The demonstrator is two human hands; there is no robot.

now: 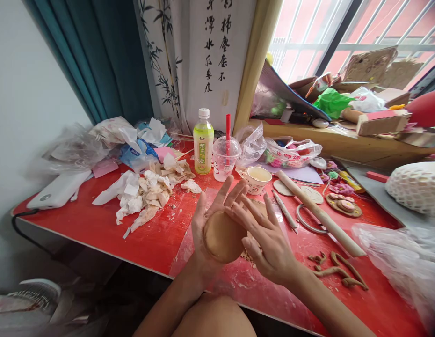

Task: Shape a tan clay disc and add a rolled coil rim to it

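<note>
A round, flat disc of brown clay (223, 238) rests on the palm of my left hand (199, 236), whose thumb stands up along the disc's left side. My right hand (273, 241) reaches in from the right with its fingers stretched out and spread. Its fingertips lie at the disc's upper right edge and over the fingers of my left hand. Both hands are above the red table (147, 238), over a clear plastic sheet (189, 252). Brown clay crumbs (250, 256) show below, partly hidden by my right hand.
To the right lie a rolling pin (321, 213), a pen-like tool (285, 210), a metal ring (303, 220) and clay strips (344, 271). Behind stand a paper cup (258, 180), a lidded plastic cup (222, 164) and a bottle (203, 145). Crumpled tissues (145, 194) lie left.
</note>
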